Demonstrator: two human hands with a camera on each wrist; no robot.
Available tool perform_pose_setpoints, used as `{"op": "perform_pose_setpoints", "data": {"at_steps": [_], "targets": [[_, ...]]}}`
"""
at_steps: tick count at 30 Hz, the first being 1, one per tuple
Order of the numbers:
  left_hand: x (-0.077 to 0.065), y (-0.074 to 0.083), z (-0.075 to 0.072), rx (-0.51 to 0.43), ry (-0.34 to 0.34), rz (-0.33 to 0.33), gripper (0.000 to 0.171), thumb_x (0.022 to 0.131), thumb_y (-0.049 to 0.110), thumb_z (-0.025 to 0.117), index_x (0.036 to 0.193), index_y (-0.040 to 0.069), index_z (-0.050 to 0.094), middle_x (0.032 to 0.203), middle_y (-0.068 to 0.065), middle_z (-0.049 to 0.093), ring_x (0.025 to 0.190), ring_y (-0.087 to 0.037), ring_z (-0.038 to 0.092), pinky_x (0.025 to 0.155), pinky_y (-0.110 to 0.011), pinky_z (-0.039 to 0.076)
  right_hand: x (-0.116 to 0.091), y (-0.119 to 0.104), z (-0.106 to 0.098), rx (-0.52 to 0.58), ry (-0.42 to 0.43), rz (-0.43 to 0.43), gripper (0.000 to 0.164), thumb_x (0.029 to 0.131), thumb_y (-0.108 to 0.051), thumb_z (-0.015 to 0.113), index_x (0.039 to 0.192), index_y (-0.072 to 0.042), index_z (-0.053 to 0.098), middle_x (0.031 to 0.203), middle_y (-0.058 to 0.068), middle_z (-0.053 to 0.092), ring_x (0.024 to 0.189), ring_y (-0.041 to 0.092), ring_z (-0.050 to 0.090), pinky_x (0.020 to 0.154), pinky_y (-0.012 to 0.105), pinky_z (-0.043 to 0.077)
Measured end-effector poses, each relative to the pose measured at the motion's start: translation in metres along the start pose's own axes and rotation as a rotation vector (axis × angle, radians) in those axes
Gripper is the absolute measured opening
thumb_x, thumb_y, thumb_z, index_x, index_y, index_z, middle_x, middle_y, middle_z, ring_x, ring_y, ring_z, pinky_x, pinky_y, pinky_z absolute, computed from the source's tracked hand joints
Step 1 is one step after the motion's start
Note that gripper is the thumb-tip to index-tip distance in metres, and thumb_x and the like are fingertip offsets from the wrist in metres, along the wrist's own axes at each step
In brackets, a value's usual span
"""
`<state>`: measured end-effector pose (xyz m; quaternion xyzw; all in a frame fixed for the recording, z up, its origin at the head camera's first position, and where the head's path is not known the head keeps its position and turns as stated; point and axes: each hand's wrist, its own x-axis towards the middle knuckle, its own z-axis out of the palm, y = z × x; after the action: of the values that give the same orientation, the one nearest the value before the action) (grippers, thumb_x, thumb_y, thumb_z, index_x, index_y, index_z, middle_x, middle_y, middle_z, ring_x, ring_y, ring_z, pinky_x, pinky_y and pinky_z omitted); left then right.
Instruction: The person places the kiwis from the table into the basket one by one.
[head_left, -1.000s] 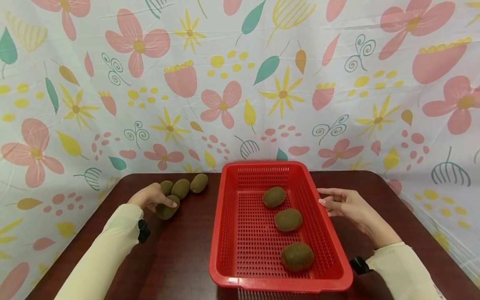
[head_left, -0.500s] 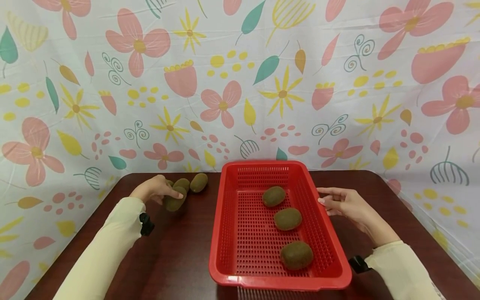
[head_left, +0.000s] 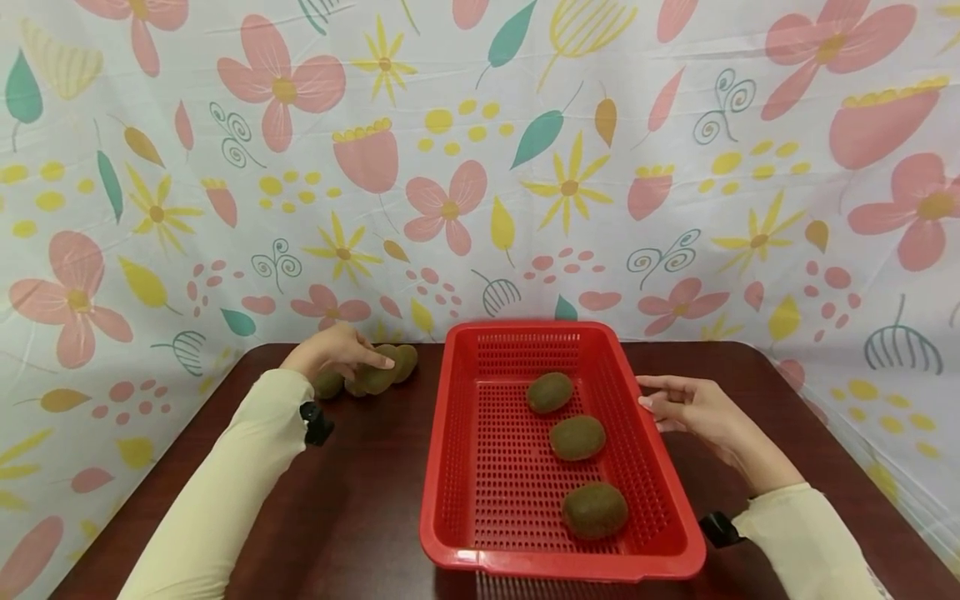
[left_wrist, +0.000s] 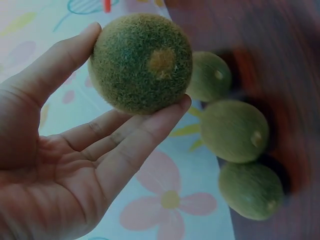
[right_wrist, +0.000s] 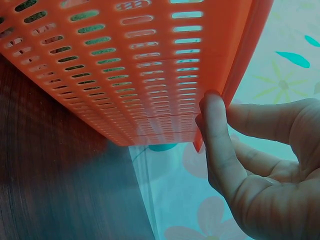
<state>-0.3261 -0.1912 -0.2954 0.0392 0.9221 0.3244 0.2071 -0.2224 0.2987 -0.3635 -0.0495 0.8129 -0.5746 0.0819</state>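
Note:
My left hand [head_left: 333, 352] pinches a brown, fuzzy kiwi [left_wrist: 142, 65] between thumb and fingertips, over the table's far left. Three other kiwis [left_wrist: 235, 131] lie in a row beneath it on the dark tabletop, partly covered by the hand in the head view. In the middle stands a red perforated plastic basket [head_left: 570, 567]. Along its right half rest three kiwis: a far one [head_left: 550, 392], a middle one [head_left: 577, 437] and a near one [head_left: 595, 510]. My right hand [head_left: 697, 412] pinches the basket's right rim, with the thumb and a finger on either side in the right wrist view.
The dark wood table [head_left: 360, 508] has rounded back corners. A white cloth with a flower print [head_left: 480, 167] hangs right behind it and along both sides. Black wrist cameras sit at both cuffs, the left one [head_left: 315, 423] over the table.
My left hand has moved right and away with the kiwi in it, passing from the near side of the row to over the others. My right hand and the basket stay in place.

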Motion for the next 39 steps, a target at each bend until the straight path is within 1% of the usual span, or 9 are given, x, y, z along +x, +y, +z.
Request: {"op": "perform_pose_setpoints", "data": {"at_steps": [9,13,16,22,26,30,33,36,39], "targets": [[0.002,0.036,0.001,0.016,0.034,0.021,0.058,0.080,0.034,0.079,0.121,-0.004,0.062,0.112,-0.016,0.062,0.078,-0.021,0.068,0.076,-0.036,0.056,-0.002,-0.002,0.000,-0.013,-0.001,-0.012,0.063,0.093,-0.022,0.066,0.141,0.009,0.040,0.100,0.012,0.068,0.083,0.021,0.068,0.077,0.038,0.057],[0.005,0.051,0.004,-0.006,0.023,0.044,0.034,0.080,0.032,0.080,0.084,0.004,0.061,0.077,-0.003,0.055,0.069,-0.018,0.063,0.071,-0.033,0.056,-0.002,-0.002,0.000,-0.010,-0.002,-0.023,0.062,0.093,-0.021,0.065,0.141,0.009,0.040,0.100,0.012,0.069,0.082,0.022,0.069,0.076,0.038,0.057],[0.008,0.064,0.008,-0.028,0.012,0.070,0.045,0.080,0.029,0.080,0.065,0.011,0.042,0.060,0.003,0.039,0.060,-0.016,0.055,0.061,-0.030,0.053,-0.002,-0.001,0.000,-0.004,-0.004,-0.031,0.061,0.094,-0.020,0.065,0.140,0.010,0.040,0.098,0.012,0.069,0.081,0.023,0.069,0.075,0.037,0.057],[0.012,0.091,0.016,-0.025,0.003,0.108,0.054,0.080,0.031,0.080,0.059,0.015,0.033,0.052,0.005,0.027,0.046,-0.011,0.032,0.048,-0.024,0.042,-0.002,-0.001,0.000,-0.005,-0.006,-0.025,0.060,0.094,-0.020,0.064,0.140,0.010,0.040,0.098,0.011,0.069,0.081,0.023,0.069,0.075,0.038,0.057],[0.016,0.107,0.024,0.074,0.025,0.143,0.053,0.080,0.035,0.079,0.058,0.016,0.035,0.052,0.005,0.032,0.048,-0.013,0.046,0.050,-0.024,0.046,-0.002,-0.001,-0.001,-0.010,-0.009,-0.025,0.061,0.094,-0.020,0.064,0.140,0.010,0.040,0.098,0.012,0.069,0.081,0.023,0.069,0.076,0.038,0.057],[0.021,0.121,0.032,0.125,0.028,0.158,0.039,0.080,0.037,0.078,0.083,0.006,0.055,0.078,-0.002,0.052,0.069,-0.019,0.063,0.060,-0.027,0.053,-0.002,-0.001,0.000,-0.006,-0.006,-0.025,0.061,0.094,-0.020,0.064,0.140,0.010,0.039,0.098,0.011,0.069,0.080,0.022,0.068,0.074,0.036,0.057],[0.025,0.131,0.039,0.122,0.023,0.152,0.042,0.081,0.035,0.078,0.094,0.002,0.056,0.092,-0.006,0.053,0.074,-0.021,0.063,0.068,-0.032,0.055,-0.002,-0.001,0.001,0.001,-0.009,-0.025,0.061,0.094,-0.019,0.064,0.141,0.010,0.039,0.098,0.011,0.069,0.080,0.021,0.068,0.073,0.034,0.057],[0.029,0.139,0.048,0.091,0.023,0.131,0.038,0.081,0.031,0.078,0.086,0.003,0.053,0.090,-0.009,0.053,0.077,-0.026,0.064,0.076,-0.038,0.056,-0.002,-0.001,0.000,-0.002,-0.009,-0.022,0.061,0.094,-0.020,0.064,0.141,0.010,0.039,0.098,0.011,0.069,0.080,0.021,0.068,0.074,0.035,0.057],[0.035,0.146,0.057,0.030,0.031,0.115,0.040,0.081,0.026,0.079,0.098,-0.002,0.056,0.101,-0.013,0.056,0.086,-0.031,0.066,0.080,-0.041,0.055,-0.001,-0.002,0.000,-0.011,-0.002,-0.012,0.062,0.093,-0.021,0.065,0.141,0.009,0.040,0.100,0.011,0.069,0.082,0.021,0.068,0.075,0.036,0.057]]}}
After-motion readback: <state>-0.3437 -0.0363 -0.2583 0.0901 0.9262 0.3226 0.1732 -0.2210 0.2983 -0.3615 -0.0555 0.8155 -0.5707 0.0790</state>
